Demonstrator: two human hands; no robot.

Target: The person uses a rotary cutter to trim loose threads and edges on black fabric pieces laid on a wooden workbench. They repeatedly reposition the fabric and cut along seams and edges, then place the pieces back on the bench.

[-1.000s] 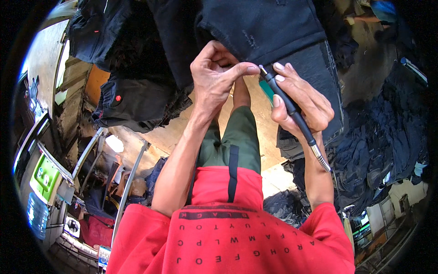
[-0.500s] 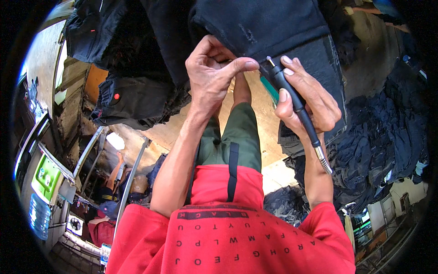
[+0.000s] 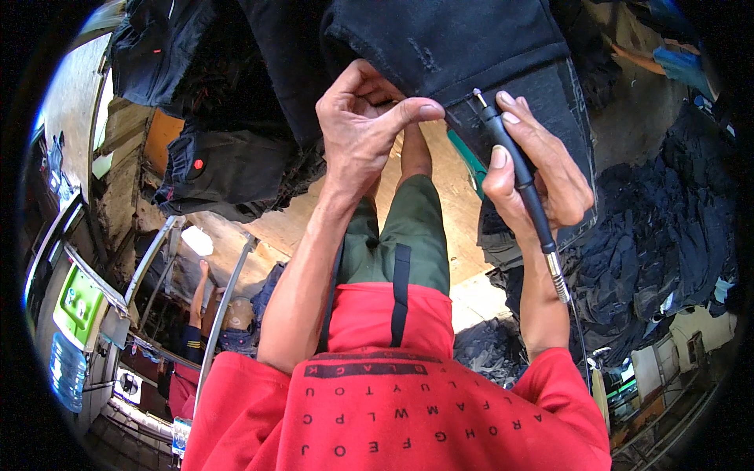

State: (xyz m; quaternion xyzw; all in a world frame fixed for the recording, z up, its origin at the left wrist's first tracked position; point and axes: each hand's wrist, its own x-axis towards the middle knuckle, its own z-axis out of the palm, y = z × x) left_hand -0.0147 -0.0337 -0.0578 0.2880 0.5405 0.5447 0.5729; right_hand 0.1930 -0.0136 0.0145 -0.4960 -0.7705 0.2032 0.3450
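Note:
Dark denim garment cloth (image 3: 448, 47) with a stitched seam and a pale worn patch lies in front of me. My left hand (image 3: 361, 129) pinches its near edge, thumb stretched along the edge and fingers curled, partly hidden, beneath. In my right hand (image 3: 546, 169) is a black pen-shaped rotary grinder handpiece (image 3: 518, 165). A small rounded pale bit (image 3: 477, 93) forms its tip, over the cloth just right of my left thumb; whether it touches cannot be made out. From its lower end a metal spring sleeve (image 3: 556, 275) runs toward my forearm.
Under the cloth sits a worn dark board (image 3: 577, 149) with a green strip (image 3: 469, 162) below it. Dark garments are heaped at right (image 3: 644, 228) and piled at left (image 3: 228, 173). Farther left are a metal rail (image 3: 224, 314), a green tray (image 3: 78, 302) and another person's arm (image 3: 198, 302).
My right hand has shifted a little to the right, carrying the bit away from my left thumb. My left hand stays almost still. The other person at lower left has moved.

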